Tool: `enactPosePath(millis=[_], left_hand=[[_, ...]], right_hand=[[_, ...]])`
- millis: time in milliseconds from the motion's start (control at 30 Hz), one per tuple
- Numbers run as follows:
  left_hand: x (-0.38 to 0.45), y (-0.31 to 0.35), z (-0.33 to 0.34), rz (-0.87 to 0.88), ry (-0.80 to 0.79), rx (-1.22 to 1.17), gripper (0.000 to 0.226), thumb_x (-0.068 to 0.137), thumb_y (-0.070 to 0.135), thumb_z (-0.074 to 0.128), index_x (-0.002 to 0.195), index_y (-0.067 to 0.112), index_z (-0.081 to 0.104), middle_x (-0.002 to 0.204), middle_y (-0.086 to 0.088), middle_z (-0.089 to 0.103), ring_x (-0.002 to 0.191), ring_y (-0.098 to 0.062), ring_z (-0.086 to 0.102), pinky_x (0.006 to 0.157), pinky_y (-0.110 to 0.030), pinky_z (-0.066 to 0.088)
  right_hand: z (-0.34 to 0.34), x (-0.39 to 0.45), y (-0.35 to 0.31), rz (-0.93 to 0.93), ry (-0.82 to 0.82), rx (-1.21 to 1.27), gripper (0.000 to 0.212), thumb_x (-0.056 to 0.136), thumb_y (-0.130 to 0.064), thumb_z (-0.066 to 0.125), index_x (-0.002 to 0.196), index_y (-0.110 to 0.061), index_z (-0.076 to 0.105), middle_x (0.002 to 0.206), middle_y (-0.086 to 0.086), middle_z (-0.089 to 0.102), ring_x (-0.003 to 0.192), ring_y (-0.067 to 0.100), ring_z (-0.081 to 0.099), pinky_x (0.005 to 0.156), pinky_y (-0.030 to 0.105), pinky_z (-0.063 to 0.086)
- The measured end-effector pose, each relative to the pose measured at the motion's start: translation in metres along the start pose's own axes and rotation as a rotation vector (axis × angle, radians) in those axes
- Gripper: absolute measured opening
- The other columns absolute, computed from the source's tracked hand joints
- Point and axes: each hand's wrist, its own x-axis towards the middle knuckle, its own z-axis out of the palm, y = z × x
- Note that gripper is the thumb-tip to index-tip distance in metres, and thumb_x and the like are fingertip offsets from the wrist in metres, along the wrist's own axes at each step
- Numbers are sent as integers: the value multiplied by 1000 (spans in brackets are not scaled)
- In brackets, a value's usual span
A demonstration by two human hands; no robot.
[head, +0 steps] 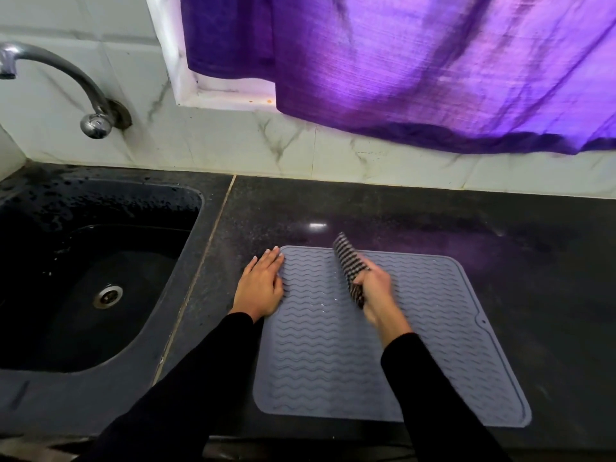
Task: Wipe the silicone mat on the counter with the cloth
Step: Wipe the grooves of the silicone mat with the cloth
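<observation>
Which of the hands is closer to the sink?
Left. The left hand lies flat on the mat's left edge, the side toward the sink. The right hand grips the cloth over the mat's middle, farther away.

A single wide-angle head camera looks forward and steeply down from close above the counter [433,211], with the mat [333,355] at 6 o'clock, the sink [40,328] at 9 o'clock, the tiled wall [233,145] and curtain [416,61] at 12 o'clock.
</observation>
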Motion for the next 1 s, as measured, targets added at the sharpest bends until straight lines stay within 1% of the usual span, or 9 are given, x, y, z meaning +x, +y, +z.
enactPosePath(millis=[67,167,267,400,567,700,867,933,1000], left_hand=[[0,1,0,-8,8,-13,81,72,41,6,141,13,38,151,-2,30,141,-16,24,116,-33,12],[0,1,0,-18,23,-28,80,73,42,8,139,12,42,150,-2,33,140,-17,27,116,-35,16],[0,1,1,-11,39,-35,78,74,42,10,137,11,45,148,-5,37,138,-19,31,115,-36,18],[0,0,1,-11,44,-29,72,76,38,15,136,11,46,147,-6,38,137,-20,33,114,-37,20],[0,1,1,-3,40,-7,76,74,41,12,136,11,45,147,-6,38,137,-20,33,114,-37,20],[-1,8,-2,-31,34,73,79,74,42,8,135,10,46,146,-8,39,136,-23,35,112,-40,23],[-10,12,-3,-90,-9,0,61,84,29,23,136,6,44,147,-16,36,138,-29,30,113,-44,21],[-16,8,-4,-88,-11,-23,60,85,30,25,138,8,42,147,-17,35,139,-30,28,113,-43,20],[-20,6,-4,-77,-17,-19,61,85,32,23,140,9,39,148,-16,34,140,-30,26,114,-41,17]], right_hand=[[-16,2,-9,24,136,45,48,81,8,43,119,-15,63,72,-5,72,60,7,64,57,20,49],[-37,-10,-11,-237,206,-476,46,80,0,49,121,-16,63,107,5,71,99,24,65,86,29,48],[-40,-37,7,-332,-17,-819,53,80,3,49,127,-19,57,117,8,67,103,26,63,85,14,45],[-27,-60,56,-674,-31,-1234,59,76,4,56,133,-12,50,142,14,44,133,28,43,114,35,17],[-25,-51,44,-616,-133,-1464,56,95,-4,33,148,-15,19,156,13,13,146,23,11,118,36,2],[-38,-41,39,-669,-236,-1326,62,87,4,42,143,-21,33,154,6,25,143,20,22,118,32,10],[-55,-18,8,-159,-112,-254,36,82,-6,60,116,-17,66,121,0,64,119,16,56,104,28,42],[-61,-23,5,-197,-8,-332,46,82,4,50,118,-20,64,121,-2,63,118,15,56,93,19,45],[-63,-31,11,-368,-33,-637,57,80,12,45,124,-20,61,133,0,55,128,15,47,105,15,29]])
